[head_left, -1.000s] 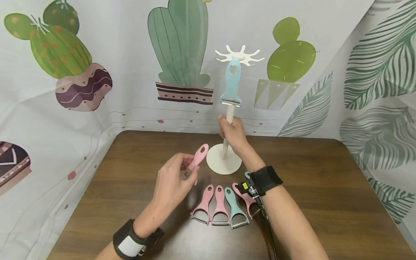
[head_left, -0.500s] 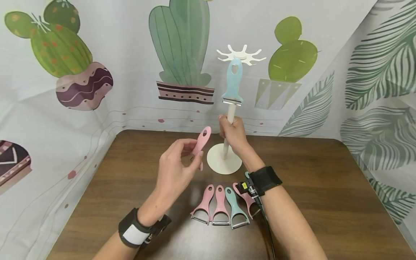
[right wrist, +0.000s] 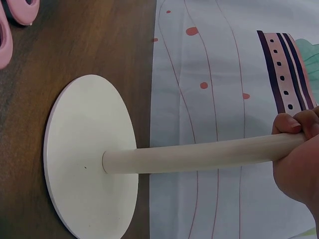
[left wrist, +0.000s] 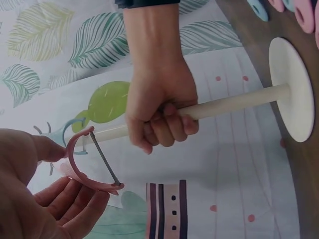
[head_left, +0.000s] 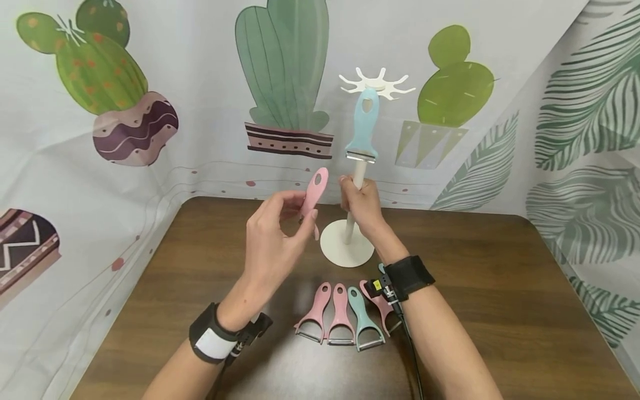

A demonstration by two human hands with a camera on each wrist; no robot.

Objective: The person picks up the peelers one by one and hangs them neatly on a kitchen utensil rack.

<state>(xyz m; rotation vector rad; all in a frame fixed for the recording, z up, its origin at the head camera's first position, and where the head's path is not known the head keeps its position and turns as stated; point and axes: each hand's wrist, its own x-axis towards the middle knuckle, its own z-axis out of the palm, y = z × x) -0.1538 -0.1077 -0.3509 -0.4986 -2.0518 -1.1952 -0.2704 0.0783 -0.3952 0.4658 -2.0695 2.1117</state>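
Far left, head view: pale cloth [head_left: 150,189] behind the bench [head_left: 200,250], printed with potted cacti.

Left forearm enters from below, black strap [head_left: 215,333] with a white patch at the wrist. Left hand [head_left: 270,239] raised over the bench, pinching the pink peeler [head_left: 315,190] between thumb and fingers. Peeler off the bench, just left of the post, handle upward and tilted to the right, loop hole at the top end. From the left wrist, its U-shaped frame and metal blade [left wrist: 105,158] show clear of the fingers.

Below and to the right, a fanned row on the bench, handles away from the person, blades near: a slender pink one [head_left: 320,303], a second pink one [head_left: 340,304], a green one [head_left: 358,305], and another pink one [head_left: 383,305] partly covered by the right wrist gear. A blue handle end [head_left: 381,268] shows beside the strap; remainder hidden.

Behind the row: cream stand. Round base [head_left: 335,244] flat on the bench, post [head_left: 359,171] rising from it, pronged top [head_left: 377,84]. A blue peeler [head_left: 366,122] hangs at the near side, blade down in front of the post; exact contact with a prong cannot be made out.

Right hand [head_left: 365,205] wrapped round the post below that blade. Black wristband [head_left: 410,276], small camera and cable [head_left: 411,350] on the forearm.

Far right: leaf prints [head_left: 590,111] on the cloth.
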